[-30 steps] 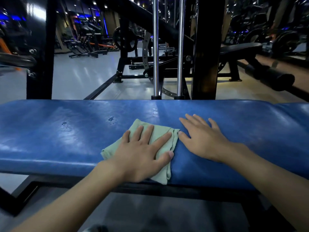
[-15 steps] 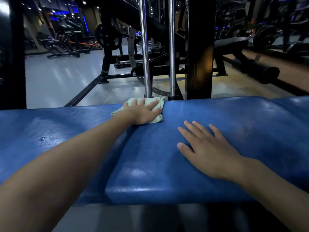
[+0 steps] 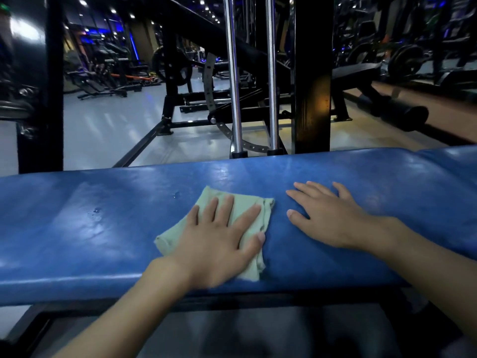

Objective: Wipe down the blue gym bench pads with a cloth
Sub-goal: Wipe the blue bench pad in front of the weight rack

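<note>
The pale green cloth (image 3: 266,215) is pressed flat against the middle of the blue bench pad (image 3: 103,236), toward its near edge, by the left hand (image 3: 216,244), whose fingers are spread straight over it rather than curled around it. The right hand (image 3: 327,220) is laid open on bare vinyl just right of the cloth, with nothing held. Droplets (image 3: 96,210) are seen on the pad left of the cloth, so that stretch is judged unwiped. A second blue pad (image 3: 451,157) at the far right is touched by neither hand. The wiping is judged partly done at most; which stretches are finished cannot be told from the sheen.
</note>
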Tool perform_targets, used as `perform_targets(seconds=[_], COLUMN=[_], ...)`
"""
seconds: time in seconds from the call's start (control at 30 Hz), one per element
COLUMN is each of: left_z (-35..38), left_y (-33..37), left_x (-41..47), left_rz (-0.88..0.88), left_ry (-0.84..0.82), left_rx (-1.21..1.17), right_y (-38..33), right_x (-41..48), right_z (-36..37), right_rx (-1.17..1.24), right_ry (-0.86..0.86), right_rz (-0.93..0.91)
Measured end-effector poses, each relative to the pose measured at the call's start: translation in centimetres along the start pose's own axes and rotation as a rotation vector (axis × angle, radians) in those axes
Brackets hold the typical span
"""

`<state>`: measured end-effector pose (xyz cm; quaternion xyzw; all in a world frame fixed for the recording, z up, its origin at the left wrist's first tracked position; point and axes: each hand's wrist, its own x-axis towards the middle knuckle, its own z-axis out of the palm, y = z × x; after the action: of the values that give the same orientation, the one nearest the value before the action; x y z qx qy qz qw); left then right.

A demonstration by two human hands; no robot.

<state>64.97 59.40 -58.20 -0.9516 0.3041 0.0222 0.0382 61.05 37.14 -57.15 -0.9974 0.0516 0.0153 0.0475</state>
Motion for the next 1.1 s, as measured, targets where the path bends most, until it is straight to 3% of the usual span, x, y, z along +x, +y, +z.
perform_targets(seconds=[0.2, 0.67, 0.83, 1.1], left_z=[-0.2, -1.8, -1.2, -0.1], left_y=[0.0, -5.5, -4.4, -0.8], left_x=[-1.1, 19.0, 15.2, 1.3], left_rz=[-0.018, -0.216, -0.176, -0.104], left_ry=[-0.009, -0.063, -0.034, -0.012], left_rx=[-0.023, -0.073, -0.061, -0.007], right_y=[-1.3, -0.9, -0.8, -1.1], right_x=[0.2, 0.6, 0.8, 0.4], right_z=[-0.1, 1.5, 1.5, 1.1], right_rx=[0.091, 0.056, 0.065, 0.061], right_ry=[-0.011, -0.005, -0.004, -0.018], right_rz=[-0.067, -0.081, -0.077, -0.069])
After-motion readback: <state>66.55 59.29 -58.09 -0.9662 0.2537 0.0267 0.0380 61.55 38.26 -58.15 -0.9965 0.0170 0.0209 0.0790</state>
